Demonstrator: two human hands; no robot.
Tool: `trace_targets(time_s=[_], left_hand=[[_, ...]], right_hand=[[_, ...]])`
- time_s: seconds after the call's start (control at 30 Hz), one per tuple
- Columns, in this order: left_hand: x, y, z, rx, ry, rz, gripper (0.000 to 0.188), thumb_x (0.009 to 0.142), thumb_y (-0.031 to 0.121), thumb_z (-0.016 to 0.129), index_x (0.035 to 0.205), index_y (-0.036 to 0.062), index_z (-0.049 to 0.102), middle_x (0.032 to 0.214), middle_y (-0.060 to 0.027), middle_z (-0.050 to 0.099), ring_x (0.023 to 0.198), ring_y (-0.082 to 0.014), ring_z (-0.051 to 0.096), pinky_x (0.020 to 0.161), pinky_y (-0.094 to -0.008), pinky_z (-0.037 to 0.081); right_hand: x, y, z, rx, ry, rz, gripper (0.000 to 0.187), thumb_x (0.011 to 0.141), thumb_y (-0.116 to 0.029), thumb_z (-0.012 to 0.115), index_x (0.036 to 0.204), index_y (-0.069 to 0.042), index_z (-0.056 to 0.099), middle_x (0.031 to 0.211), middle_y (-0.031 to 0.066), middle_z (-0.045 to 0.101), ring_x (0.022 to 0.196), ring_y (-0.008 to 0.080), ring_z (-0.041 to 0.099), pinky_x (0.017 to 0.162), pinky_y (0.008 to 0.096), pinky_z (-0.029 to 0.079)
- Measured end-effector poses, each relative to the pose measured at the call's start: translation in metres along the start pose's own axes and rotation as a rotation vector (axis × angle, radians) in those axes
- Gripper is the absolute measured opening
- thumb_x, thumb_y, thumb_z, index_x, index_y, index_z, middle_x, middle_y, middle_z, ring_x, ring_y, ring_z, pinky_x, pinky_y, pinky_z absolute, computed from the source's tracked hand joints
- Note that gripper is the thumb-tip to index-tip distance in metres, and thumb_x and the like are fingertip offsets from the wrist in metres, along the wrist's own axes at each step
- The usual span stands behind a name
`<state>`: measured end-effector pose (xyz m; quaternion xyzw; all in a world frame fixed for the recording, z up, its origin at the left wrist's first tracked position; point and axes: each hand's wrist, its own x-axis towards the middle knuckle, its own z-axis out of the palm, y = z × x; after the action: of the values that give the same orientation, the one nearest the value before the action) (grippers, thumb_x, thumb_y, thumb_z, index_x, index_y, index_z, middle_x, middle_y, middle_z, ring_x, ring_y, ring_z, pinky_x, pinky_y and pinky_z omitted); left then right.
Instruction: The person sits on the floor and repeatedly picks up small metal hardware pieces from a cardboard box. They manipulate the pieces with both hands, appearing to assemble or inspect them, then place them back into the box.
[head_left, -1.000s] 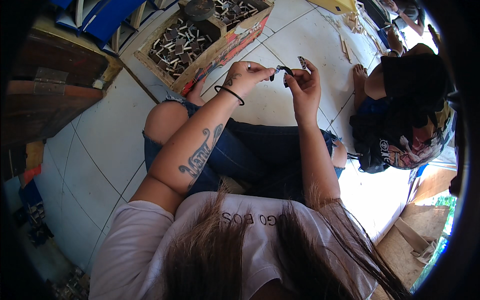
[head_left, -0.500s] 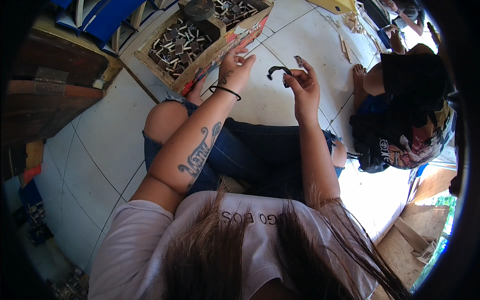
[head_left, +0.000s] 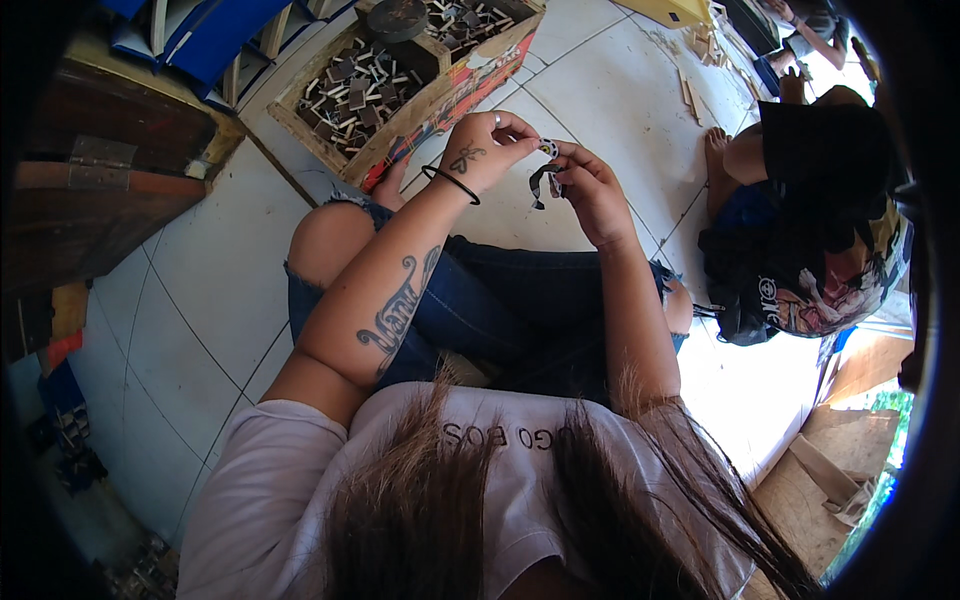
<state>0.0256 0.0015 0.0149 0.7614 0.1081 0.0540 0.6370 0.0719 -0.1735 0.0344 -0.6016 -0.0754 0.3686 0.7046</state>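
Above my lap, a thin dark strip [head_left: 537, 187] with black-and-white patterned parts curls between my hands. My left hand [head_left: 484, 152] pinches a patterned part at the top with thumb and fingertips; a ring is on one finger and a dark band circles the wrist. Close beside it, my right hand [head_left: 593, 190] has its fingers closed on the strip. A dark loose end hangs to the left of the right hand's fingers. Whether the strip is ribbon, tape or something else, I cannot tell.
Ahead to the left stands a wooden crate [head_left: 345, 160] full of small dark and pale pieces, with a round dark block [head_left: 398, 19] on its divider. A person in dark clothes [head_left: 820, 240] sits at my right. A brown wooden cabinet [head_left: 100, 180] is at the left.
My left hand has moved right and closed on a patterned part of the strip. My right hand has turned and lowered slightly; the dark end now hangs down.
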Motion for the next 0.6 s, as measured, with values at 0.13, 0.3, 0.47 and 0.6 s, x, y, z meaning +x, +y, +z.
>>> trace_targets(time_s=[0.13, 0.3, 0.47, 0.6], left_hand=[[-0.001, 0.002, 0.001, 0.072, 0.031, 0.056, 0.015, 0.073, 0.017, 0.067, 0.081, 0.004, 0.067, 0.074, -0.0052, 0.066, 0.064, -0.0124, 0.059, 0.061, -0.0256, 0.047], [-0.004, 0.006, 0.004, 0.114, 0.088, 0.104, 0.013, 0.074, 0.017, 0.065, 0.077, 0.0036, 0.066, 0.071, -0.0061, 0.065, 0.066, -0.0146, 0.061, 0.062, -0.0268, 0.047], [-0.001, -0.001, -0.004, 0.131, 0.338, -0.023, 0.015, 0.073, 0.019, 0.065, 0.074, 0.0043, 0.064, 0.069, -0.0056, 0.063, 0.066, -0.0167, 0.06, 0.061, -0.0281, 0.046], [-0.001, -0.01, -0.022, 0.203, 0.654, -0.03, 0.015, 0.072, 0.022, 0.066, 0.075, 0.0077, 0.064, 0.072, -0.0039, 0.06, 0.069, -0.0191, 0.059, 0.066, -0.0326, 0.044]], right_hand=[[0.001, 0.001, 0.0, 0.012, 0.035, 0.028, 0.035, 0.076, -0.002, 0.053, 0.11, 0.001, 0.057, 0.084, -0.0007, 0.055, 0.075, 0.0072, 0.051, 0.069, 0.0196, 0.042], [0.002, 0.002, 0.001, -0.012, 0.069, 0.001, 0.037, 0.077, -0.004, 0.052, 0.114, 0.0, 0.056, 0.082, -0.0012, 0.054, 0.073, 0.0066, 0.049, 0.067, 0.0191, 0.04], [0.005, 0.004, -0.002, -0.036, 0.171, -0.035, 0.038, 0.079, -0.006, 0.051, 0.117, -0.002, 0.055, 0.079, -0.0015, 0.053, 0.069, 0.0055, 0.046, 0.064, 0.0185, 0.038], [0.008, 0.003, -0.003, -0.01, 0.212, -0.064, 0.038, 0.08, -0.007, 0.05, 0.117, -0.002, 0.055, 0.075, -0.0019, 0.051, 0.066, 0.005, 0.044, 0.062, 0.0183, 0.035]])
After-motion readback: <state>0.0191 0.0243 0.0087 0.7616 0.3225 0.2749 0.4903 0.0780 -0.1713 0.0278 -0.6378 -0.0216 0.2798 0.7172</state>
